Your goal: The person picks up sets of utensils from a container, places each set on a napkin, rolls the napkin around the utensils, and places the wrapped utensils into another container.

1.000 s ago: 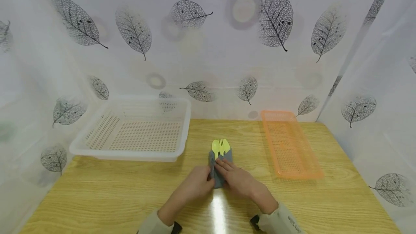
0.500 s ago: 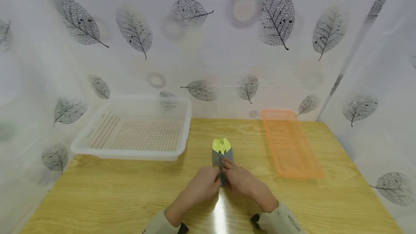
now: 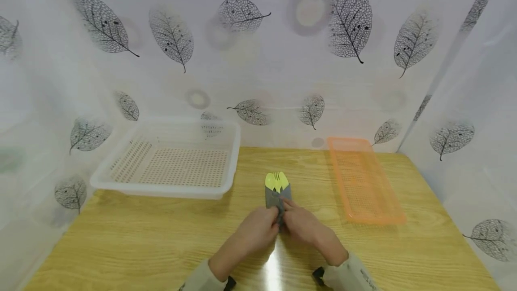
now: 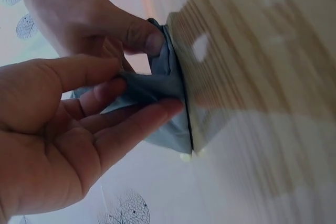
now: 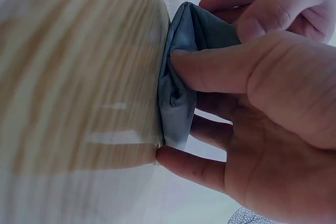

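A grey-blue cloth napkin [image 3: 271, 198] lies folded round a yellow-green spoon [image 3: 269, 180], fork [image 3: 277, 177] and a third matching piece, whose heads stick out at the far end. Their handles are hidden in the cloth. My left hand [image 3: 257, 229] pinches a raised fold of the napkin between thumb and fingers, clearest in the left wrist view. From the other side my right hand [image 3: 302, 224] holds the napkin. Its thumb [image 5: 205, 69] presses on the cloth in the right wrist view, with the other fingers along its edge.
A white perforated basket [image 3: 161, 188] stands at the back left of the wooden table [image 3: 141, 246]. On the right is a shallow orange basket [image 3: 377, 220]. A curtain [image 3: 282, 66] printed with leaves encloses the back and sides.
My left hand has moved right with the napkin's left side, folding it over towards the right hand. The cloth now covers more of the cutlery. My right hand stays at the right edge.
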Tool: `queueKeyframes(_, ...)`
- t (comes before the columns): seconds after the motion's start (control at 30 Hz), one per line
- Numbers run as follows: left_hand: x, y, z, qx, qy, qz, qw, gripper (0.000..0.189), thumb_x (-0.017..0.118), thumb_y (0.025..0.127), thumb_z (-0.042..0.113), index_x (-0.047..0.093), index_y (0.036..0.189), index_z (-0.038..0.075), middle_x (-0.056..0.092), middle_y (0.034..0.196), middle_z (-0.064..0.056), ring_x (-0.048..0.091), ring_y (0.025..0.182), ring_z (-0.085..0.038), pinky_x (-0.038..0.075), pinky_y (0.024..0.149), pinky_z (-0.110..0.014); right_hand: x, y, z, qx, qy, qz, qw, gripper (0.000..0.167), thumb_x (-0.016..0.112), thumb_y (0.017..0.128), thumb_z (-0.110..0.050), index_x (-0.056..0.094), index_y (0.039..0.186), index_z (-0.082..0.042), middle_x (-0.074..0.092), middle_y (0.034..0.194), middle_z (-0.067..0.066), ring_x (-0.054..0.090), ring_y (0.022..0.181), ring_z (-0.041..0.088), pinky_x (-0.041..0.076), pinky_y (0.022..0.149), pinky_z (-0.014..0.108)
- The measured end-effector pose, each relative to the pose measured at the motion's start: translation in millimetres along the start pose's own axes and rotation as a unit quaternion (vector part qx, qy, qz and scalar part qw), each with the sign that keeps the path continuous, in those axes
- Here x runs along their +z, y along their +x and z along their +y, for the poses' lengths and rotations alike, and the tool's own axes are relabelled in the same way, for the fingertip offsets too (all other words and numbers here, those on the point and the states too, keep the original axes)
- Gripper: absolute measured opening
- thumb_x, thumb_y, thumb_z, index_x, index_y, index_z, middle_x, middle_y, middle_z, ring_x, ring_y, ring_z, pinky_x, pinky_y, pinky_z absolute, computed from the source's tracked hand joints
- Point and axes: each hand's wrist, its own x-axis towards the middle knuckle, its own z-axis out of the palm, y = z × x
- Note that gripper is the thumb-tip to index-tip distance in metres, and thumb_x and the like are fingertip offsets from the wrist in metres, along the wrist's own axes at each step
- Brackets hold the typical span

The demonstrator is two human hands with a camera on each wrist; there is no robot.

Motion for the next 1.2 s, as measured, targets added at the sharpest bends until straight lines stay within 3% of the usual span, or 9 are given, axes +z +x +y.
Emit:
queueKeyframes(0.17,-1.7,0.7,-4.0,-0.023,-0.038,-0.016,0.9989,0.024,0.069,0.086,0.004,0.051,0.073,0.012,0.044,0.063,0.009,0.039,0.053,-0.001,0.033,0.047,-0.018,0,-1.2,1,-0.011,-0.003,0.017,0.9998,0.012,0.073,0.084,-0.001,0.067,0.092,0.005,0.056,0.134,0.025,0.050,0.130,0.040,0.055,0.086,0.041)
queueKeyframes(0.27,-2.0,0.7,-4.6,-0.028,-0.043,-0.026,0.9984,0.024,0.070,0.085,0.003,0.052,0.072,0.012,0.045,0.061,0.009,0.039,0.052,-0.001,0.032,0.047,-0.018,1,-2.2,2,-0.024,-0.012,0.027,0.9993,0.012,0.073,0.083,-0.001,0.067,0.093,0.003,0.058,0.132,0.024,0.051,0.129,0.039,0.055,0.089,0.040)
queueKeyframes(0.5,-3.4,-3.1,-2.0,-0.074,0.053,-0.017,0.9958,0.022,0.073,0.083,0.014,0.056,0.070,0.013,0.051,0.065,0.003,0.045,0.056,-0.009,0.038,0.048,-0.028,5,1.4,5,-0.038,-0.033,0.039,0.9980,0.013,0.075,0.079,-0.004,0.063,0.077,-0.008,0.061,0.096,0.006,0.056,0.101,0.023,0.052,0.084,0.034)
queueKeyframes(0.67,-4.7,-4.9,0.9,-0.088,0.083,-0.024,0.9923,0.019,0.071,0.086,0.013,0.059,0.072,0.009,0.055,0.067,-0.001,0.049,0.058,-0.011,0.042,0.048,-0.030,6,2.8,4,-0.026,-0.003,0.026,0.9993,0.015,0.074,0.082,-0.003,0.069,0.096,-0.004,0.061,0.124,0.014,0.054,0.125,0.033,0.053,0.091,0.041)
queueKeyframes(0.8,-3.2,-4.9,1.0,-0.074,0.096,-0.021,0.9924,0.019,0.069,0.086,0.009,0.059,0.071,0.009,0.056,0.067,-0.001,0.052,0.059,-0.012,0.043,0.049,-0.029,6,2.6,4,-0.027,0.005,0.025,0.9993,0.026,0.074,0.083,-0.002,0.069,0.109,-0.001,0.057,0.134,0.017,0.050,0.131,0.038,0.051,0.097,0.044)
queueKeyframes(0.97,2.2,-3.2,0.9,-0.030,0.134,-0.016,0.9904,0.019,0.071,0.084,0.007,0.060,0.069,0.010,0.057,0.067,0.000,0.055,0.061,-0.012,0.046,0.053,-0.027,5,1.8,4,-0.029,-0.006,0.028,0.9992,0.011,0.075,0.081,-0.003,0.071,0.092,-0.002,0.059,0.130,0.018,0.051,0.129,0.037,0.053,0.093,0.041)
queueKeyframes(1.07,5.9,-0.8,3.2,-0.006,0.178,-0.024,0.9838,0.018,0.073,0.084,0.010,0.063,0.071,0.011,0.059,0.069,0.001,0.058,0.063,-0.012,0.047,0.054,-0.026,3,1.4,3,-0.024,-0.016,0.031,0.9991,0.007,0.075,0.081,-0.004,0.069,0.084,-0.001,0.063,0.122,0.017,0.054,0.125,0.036,0.054,0.091,0.040)
queueKeyframes(1.2,8.2,4.1,9.9,0.021,0.235,-0.049,0.9705,0.013,0.070,0.090,0.013,0.068,0.077,0.011,0.063,0.072,0.002,0.061,0.067,-0.009,0.048,0.056,-0.024,2,0.6,4,-0.014,-0.012,0.034,0.9993,0.014,0.074,0.082,-0.004,0.069,0.092,0.005,0.066,0.117,0.018,0.056,0.121,0.034,0.052,0.093,0.042)
